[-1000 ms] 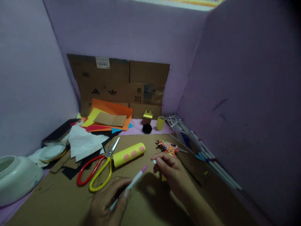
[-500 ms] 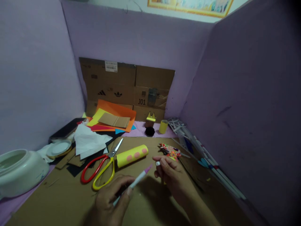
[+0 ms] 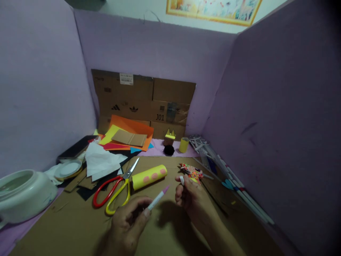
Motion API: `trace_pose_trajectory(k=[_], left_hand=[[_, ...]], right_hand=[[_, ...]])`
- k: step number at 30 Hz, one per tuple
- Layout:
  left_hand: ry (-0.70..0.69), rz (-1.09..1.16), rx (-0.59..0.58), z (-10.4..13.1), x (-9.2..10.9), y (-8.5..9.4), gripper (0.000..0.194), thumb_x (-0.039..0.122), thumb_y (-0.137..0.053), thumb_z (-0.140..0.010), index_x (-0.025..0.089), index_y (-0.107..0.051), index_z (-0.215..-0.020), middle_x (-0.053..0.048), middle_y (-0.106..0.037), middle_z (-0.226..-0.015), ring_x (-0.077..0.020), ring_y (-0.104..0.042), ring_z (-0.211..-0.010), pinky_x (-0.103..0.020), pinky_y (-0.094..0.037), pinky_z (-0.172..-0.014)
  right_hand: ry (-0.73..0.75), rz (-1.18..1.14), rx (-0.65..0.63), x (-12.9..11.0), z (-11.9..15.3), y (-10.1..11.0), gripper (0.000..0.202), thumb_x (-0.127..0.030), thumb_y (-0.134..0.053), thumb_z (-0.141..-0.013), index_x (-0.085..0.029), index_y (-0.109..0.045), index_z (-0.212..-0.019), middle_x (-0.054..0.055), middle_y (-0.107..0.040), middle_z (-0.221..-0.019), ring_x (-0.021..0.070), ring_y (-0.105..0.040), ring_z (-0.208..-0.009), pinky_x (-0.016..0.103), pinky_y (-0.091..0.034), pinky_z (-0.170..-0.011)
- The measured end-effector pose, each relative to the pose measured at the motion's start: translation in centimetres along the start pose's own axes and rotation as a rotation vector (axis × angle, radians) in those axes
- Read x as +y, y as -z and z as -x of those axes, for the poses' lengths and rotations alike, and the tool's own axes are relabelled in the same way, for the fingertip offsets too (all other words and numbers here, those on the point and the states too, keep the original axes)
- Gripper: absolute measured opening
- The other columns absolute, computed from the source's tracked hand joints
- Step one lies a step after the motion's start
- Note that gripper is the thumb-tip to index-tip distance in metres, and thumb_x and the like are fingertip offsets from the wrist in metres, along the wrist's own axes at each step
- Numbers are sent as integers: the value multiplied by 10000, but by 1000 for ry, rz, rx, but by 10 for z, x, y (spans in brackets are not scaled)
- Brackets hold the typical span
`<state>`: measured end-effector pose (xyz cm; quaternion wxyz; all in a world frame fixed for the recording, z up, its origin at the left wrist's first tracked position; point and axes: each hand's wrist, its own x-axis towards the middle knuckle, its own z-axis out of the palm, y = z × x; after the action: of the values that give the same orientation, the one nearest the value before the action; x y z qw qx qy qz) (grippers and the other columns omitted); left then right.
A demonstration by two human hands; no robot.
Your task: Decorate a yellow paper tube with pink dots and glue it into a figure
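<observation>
My left hand (image 3: pixel 130 222) is closed around a white marker (image 3: pixel 157 200), whose purple tip points up and to the right. In my right hand (image 3: pixel 190 192), thumb and forefinger pinch a small white cap (image 3: pixel 182 180); the other fingers are curled. The two hands are a short way apart above the cardboard mat (image 3: pixel 87 227). Just beyond them lies a yellow paper roll (image 3: pixel 149 176) with pink spots. Scissors (image 3: pixel 119 190) with one red and one yellow handle rest beside the roll. A floral-patterned piece (image 3: pixel 193 171) lies behind my right hand, partly covered by it.
A white pot (image 3: pixel 29 199) stands at far left near a lid (image 3: pixel 68 169). White tissue (image 3: pixel 102 161) and coloured paper (image 3: pixel 128 124) are piled at the back left. A small yellow cylinder (image 3: pixel 183 145) and a black ball (image 3: pixel 168 150) sit behind. White rods (image 3: pixel 247 199) line the right wall.
My right hand has turned slightly, tilting the white cap, and moved a little away from the marker. The marker has shifted slightly left and down. The camera view has tilted up a little.
</observation>
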<state>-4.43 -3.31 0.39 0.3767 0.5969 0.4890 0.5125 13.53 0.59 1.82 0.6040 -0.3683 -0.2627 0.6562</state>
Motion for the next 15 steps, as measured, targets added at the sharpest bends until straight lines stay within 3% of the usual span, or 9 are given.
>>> trace_pose_trajectory(k=[5, 9, 15], left_hand=[[114, 109, 26, 1, 5, -4, 213, 375, -646, -712, 184, -698, -791, -38, -690, -766, -146, -614, -624, -193, -491, -509], [192, 158, 45, 2, 6, -6, 238, 376, -669, -681, 170, -695, -796, -28, -669, -695, -136, -579, -590, -192, -468, -497], [143, 150, -7, -1, 4, -4, 220, 362, -671, -688, 168, -697, -788, -33, -673, -692, -141, -583, -602, -206, -487, -536]], right_hand=[[-16, -50, 80, -2, 0, -4, 529, -574, -838, -431, -149, -614, -653, 5, -658, -494, 94, -568, -404, 174, -440, -391], [70, -60, 89, 0, 1, -3, 517, -566, -843, -434, -152, -605, -634, -34, -592, -509, 64, -501, -441, 154, -414, -405], [231, -43, 135, 1, -3, 1, 460, -511, -857, -463, -167, -598, -624, -69, -501, -556, 55, -440, -501, 150, -401, -451]])
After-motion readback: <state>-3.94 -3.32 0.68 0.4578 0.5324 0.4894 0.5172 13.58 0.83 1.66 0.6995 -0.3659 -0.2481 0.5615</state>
